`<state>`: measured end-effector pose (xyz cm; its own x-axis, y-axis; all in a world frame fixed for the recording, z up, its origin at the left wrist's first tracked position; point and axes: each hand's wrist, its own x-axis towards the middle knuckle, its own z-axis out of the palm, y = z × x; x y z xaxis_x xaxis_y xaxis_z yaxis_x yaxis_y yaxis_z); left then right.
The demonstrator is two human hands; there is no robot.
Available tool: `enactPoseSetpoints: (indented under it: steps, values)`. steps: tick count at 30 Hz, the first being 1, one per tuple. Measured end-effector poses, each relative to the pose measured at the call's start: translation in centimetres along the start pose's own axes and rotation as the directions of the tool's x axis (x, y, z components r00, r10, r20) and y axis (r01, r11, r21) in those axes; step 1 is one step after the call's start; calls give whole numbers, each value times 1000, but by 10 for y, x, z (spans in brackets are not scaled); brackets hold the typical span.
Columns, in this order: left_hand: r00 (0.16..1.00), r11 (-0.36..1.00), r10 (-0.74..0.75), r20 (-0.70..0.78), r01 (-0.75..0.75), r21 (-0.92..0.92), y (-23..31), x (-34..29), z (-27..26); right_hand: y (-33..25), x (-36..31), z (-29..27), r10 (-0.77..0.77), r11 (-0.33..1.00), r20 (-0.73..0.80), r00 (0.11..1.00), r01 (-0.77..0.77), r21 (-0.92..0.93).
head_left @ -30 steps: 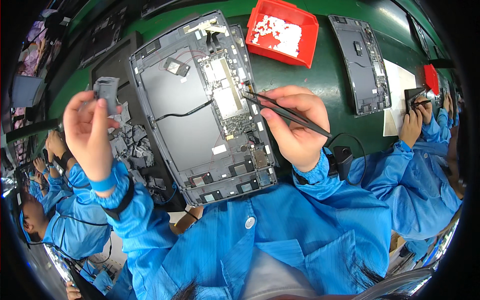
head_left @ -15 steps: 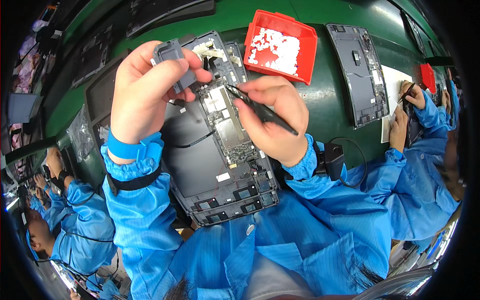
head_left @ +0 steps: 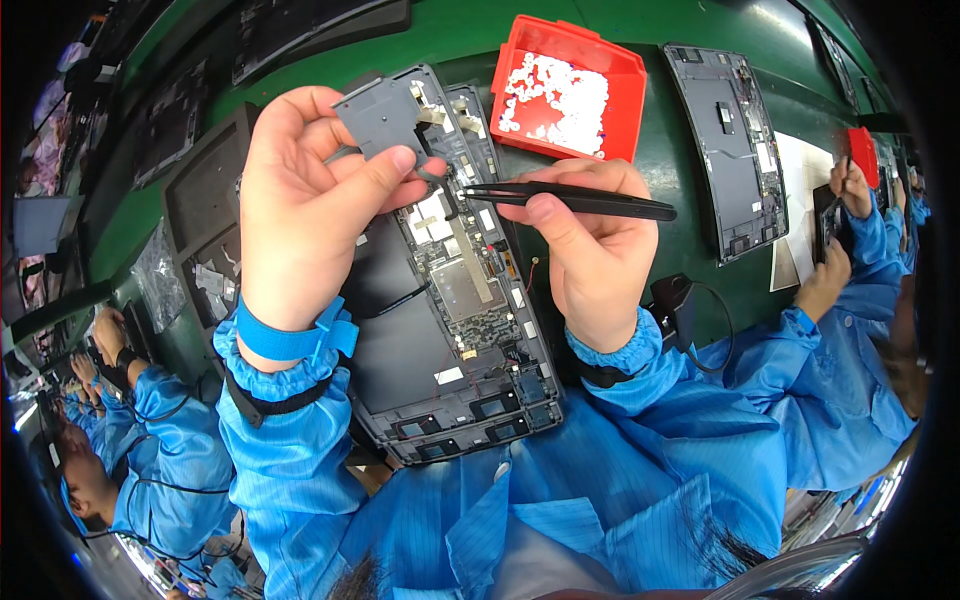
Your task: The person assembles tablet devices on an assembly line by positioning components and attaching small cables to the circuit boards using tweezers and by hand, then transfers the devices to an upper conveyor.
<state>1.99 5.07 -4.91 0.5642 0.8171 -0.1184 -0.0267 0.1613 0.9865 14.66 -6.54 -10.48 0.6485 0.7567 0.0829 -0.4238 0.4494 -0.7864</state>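
My left hand [head_left: 320, 180] is closed, thumb and fingertips pinching a small grey part [head_left: 430, 169] that they largely hide. It sits over the upper end of an opened grey device casing [head_left: 390, 355], by a flat grey panel [head_left: 385, 115]; I cannot tell whether panel and part are one piece. My right hand [head_left: 595, 235] grips black tweezers [head_left: 590, 200], held nearly level. Their tips are over the circuit board [head_left: 465, 290]; a tiny white bit shows there, but I cannot tell if it is gripped. A second casing edge shows beneath the first.
A red bin [head_left: 625, 120] of small white pieces stands beyond my right hand. Another opened casing [head_left: 710, 150] lies farther right. A dark tray [head_left: 205, 185] and a clear plastic bag [head_left: 160, 270] are at left. Co-workers sit on both sides.
The tweezers have swung from slanting to nearly level, and my right hand has moved right and turned. My left hand has tilted the grey part, which was fully visible before. The casing has shifted slightly.
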Motion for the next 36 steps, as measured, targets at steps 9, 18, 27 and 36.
enactPoseSetpoints:
  steps: [9,18,27,36]
  values:
    - [996,997,78,-38,-76,32,1,3,4,-3,3,-1,174,977,-9,985,-171,124]
    - [994,995,96,-43,-95,44,-1,3,9,-2,4,0,182,979,3,983,-182,88]
    - [976,936,215,-24,-199,292,-7,7,12,7,2,-2,-75,977,30,997,80,-199]
    - [967,910,254,-7,-236,341,-7,8,13,13,3,1,-204,915,47,978,207,-347]
